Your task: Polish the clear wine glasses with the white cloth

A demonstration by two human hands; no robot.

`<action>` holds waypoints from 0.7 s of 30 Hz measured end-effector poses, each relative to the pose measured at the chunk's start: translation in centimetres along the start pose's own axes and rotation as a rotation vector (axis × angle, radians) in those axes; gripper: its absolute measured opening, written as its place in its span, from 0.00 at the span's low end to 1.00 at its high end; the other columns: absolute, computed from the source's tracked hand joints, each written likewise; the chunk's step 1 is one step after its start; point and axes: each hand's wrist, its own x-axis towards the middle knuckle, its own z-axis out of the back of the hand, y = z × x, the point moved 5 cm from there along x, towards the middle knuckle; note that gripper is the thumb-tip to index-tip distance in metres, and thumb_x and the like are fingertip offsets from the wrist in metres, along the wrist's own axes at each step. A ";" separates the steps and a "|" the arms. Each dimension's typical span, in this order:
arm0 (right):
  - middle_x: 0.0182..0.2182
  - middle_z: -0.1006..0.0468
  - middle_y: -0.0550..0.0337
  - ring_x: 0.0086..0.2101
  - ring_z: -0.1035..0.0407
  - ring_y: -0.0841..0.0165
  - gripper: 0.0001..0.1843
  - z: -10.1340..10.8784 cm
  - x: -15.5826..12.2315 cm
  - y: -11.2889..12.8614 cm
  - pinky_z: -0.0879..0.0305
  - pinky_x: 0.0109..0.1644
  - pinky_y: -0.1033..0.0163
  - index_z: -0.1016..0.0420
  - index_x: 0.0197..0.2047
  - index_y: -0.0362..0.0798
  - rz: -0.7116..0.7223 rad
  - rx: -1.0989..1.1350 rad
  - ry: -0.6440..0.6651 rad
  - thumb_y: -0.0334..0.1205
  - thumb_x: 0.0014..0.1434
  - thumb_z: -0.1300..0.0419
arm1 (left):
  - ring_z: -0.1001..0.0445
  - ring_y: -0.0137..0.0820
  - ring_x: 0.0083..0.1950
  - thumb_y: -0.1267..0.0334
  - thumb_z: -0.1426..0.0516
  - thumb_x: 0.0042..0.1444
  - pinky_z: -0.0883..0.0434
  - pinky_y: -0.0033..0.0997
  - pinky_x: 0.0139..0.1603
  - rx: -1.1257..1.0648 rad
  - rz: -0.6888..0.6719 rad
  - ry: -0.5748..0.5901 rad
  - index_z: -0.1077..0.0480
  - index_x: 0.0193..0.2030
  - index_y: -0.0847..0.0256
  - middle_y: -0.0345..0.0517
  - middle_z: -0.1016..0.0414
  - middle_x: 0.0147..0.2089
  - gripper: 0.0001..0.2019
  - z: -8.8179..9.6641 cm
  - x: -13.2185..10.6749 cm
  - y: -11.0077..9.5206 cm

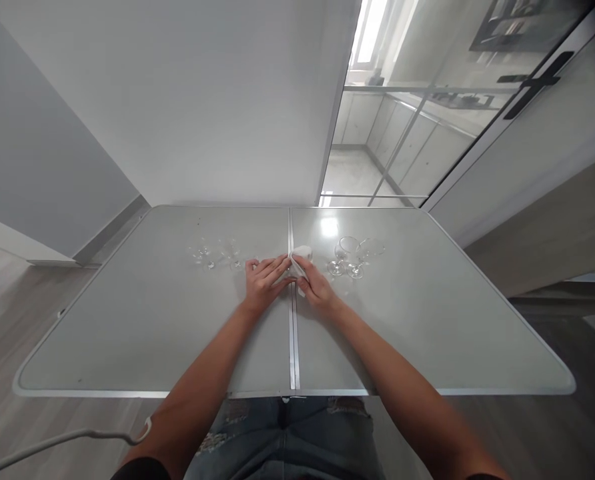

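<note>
Over the table's middle seam, my right hand pinches a crumpled white cloth, which could also be a tissue. My left hand meets it from the other side, fingers together and pointing at the cloth. Whatever is under those left fingers is mostly hidden; a faint clear glint shows beside them. Just right of my hands stand several clear stemmed glasses, their round feet on the tabletop. To the left is another group of clear glassware, very faint against the grey surface.
The grey folding table has a metal rim and a metal centre seam. A white wall rises behind it. At the far right is a glass sliding door with a black handle. A pale cable hangs at lower left.
</note>
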 end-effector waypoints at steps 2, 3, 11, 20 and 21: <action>0.63 0.31 0.44 0.59 0.33 0.54 0.27 -0.4 0.3 0.1 0.42 0.67 0.41 0.47 0.71 0.49 -0.001 -0.098 0.026 0.45 0.72 0.54 | 0.20 0.38 0.48 0.54 0.41 0.65 0.42 0.44 0.49 0.016 0.002 -0.008 0.26 0.59 0.50 0.51 0.20 0.55 0.17 0.1 0.0 -0.1; 0.62 0.30 0.43 0.57 0.31 0.53 0.26 -0.4 0.5 0.1 0.43 0.66 0.40 0.45 0.70 0.48 -0.017 -0.134 0.021 0.45 0.72 0.54 | 0.20 0.38 0.48 0.54 0.41 0.65 0.42 0.44 0.49 0.023 0.003 -0.003 0.26 0.59 0.50 0.51 0.20 0.55 0.17 0.1 -0.1 -0.1; 0.48 0.22 0.55 0.46 0.27 0.62 0.19 0.9 0.9 -0.6 0.30 0.53 0.55 0.32 0.58 0.52 -0.191 0.177 -0.088 0.50 0.72 0.54 | 0.20 0.39 0.46 0.51 0.40 0.63 0.42 0.43 0.47 0.019 0.054 0.015 0.28 0.61 0.53 0.53 0.19 0.53 0.21 -0.5 -0.5 0.3; 0.58 0.27 0.50 0.56 0.31 0.57 0.24 0.4 0.1 0.1 0.38 0.64 0.46 0.39 0.66 0.54 -0.077 -0.005 -0.037 0.50 0.71 0.52 | 0.19 0.35 0.43 0.54 0.40 0.64 0.42 0.40 0.44 -0.035 -0.050 0.021 0.28 0.60 0.57 0.53 0.18 0.51 0.20 -0.8 -0.6 -0.6; 0.60 0.29 0.50 0.58 0.33 0.56 0.25 0.2 0.2 0.0 0.40 0.65 0.45 0.41 0.68 0.53 -0.074 -0.024 -0.008 0.49 0.71 0.52 | 0.19 0.35 0.43 0.53 0.40 0.64 0.42 0.40 0.44 -0.025 -0.044 0.021 0.28 0.59 0.57 0.53 0.18 0.51 0.19 -0.8 -0.7 -0.7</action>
